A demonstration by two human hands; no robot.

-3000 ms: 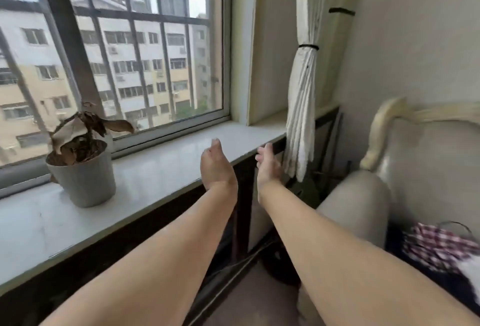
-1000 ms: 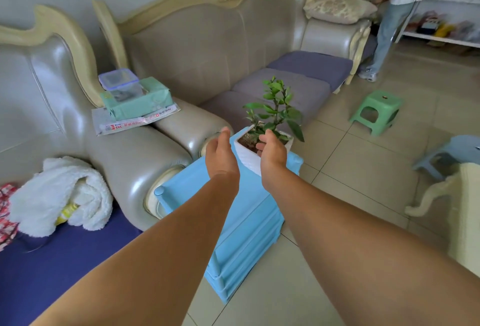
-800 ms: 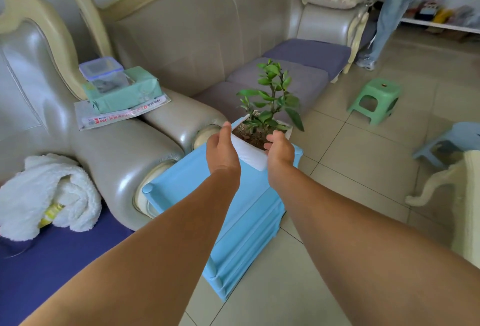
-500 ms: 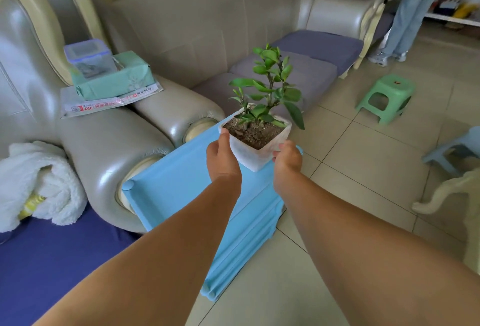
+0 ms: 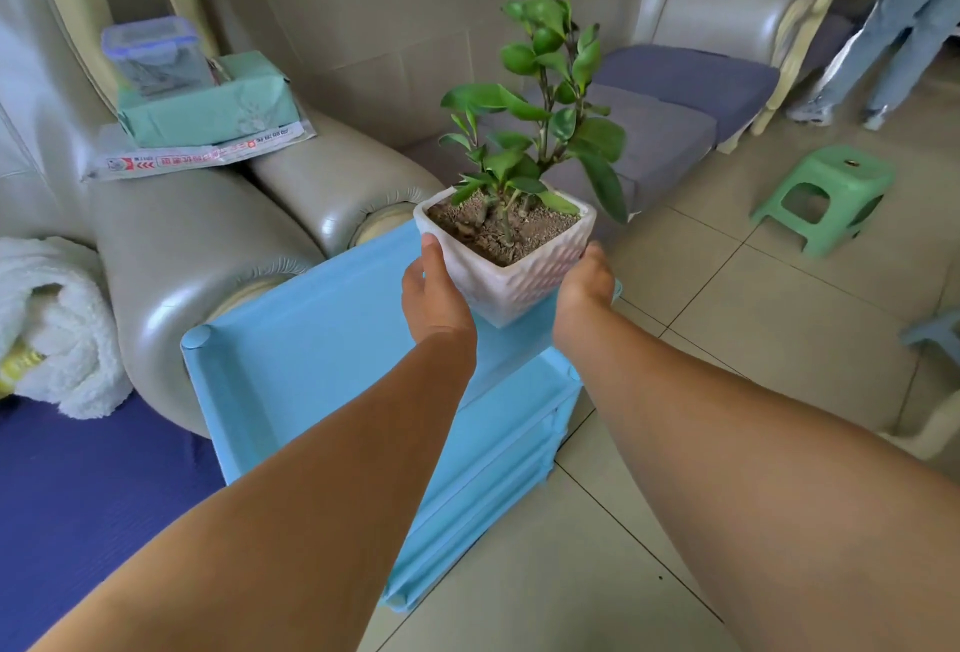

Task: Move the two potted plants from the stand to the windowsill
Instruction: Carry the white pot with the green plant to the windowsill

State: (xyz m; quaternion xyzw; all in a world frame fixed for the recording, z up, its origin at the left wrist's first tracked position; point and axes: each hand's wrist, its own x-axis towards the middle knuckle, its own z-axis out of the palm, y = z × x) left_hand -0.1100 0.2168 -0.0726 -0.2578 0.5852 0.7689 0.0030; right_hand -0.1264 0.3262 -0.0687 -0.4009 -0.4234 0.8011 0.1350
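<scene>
A green leafy plant in a white textured square pot (image 5: 511, 277) is held up above the far corner of the light blue tiered stand (image 5: 311, 365). My left hand (image 5: 434, 295) grips the pot's left side and my right hand (image 5: 584, 282) grips its right side. The pot's bottom is clear of the stand's top tray, which has nothing else on it. The windowsill and the other potted plant are out of view.
Grey leather sofas (image 5: 218, 235) stand behind and left of the stand, with a green box and a plastic container (image 5: 156, 53) on one armrest. A white blanket (image 5: 52, 329) lies at left. A green stool (image 5: 826, 199) and a standing person (image 5: 883, 27) are at right.
The view swung from the windowsill to the stand. Both hands closed on the white pot's sides and lifted it off the stand's top tray.
</scene>
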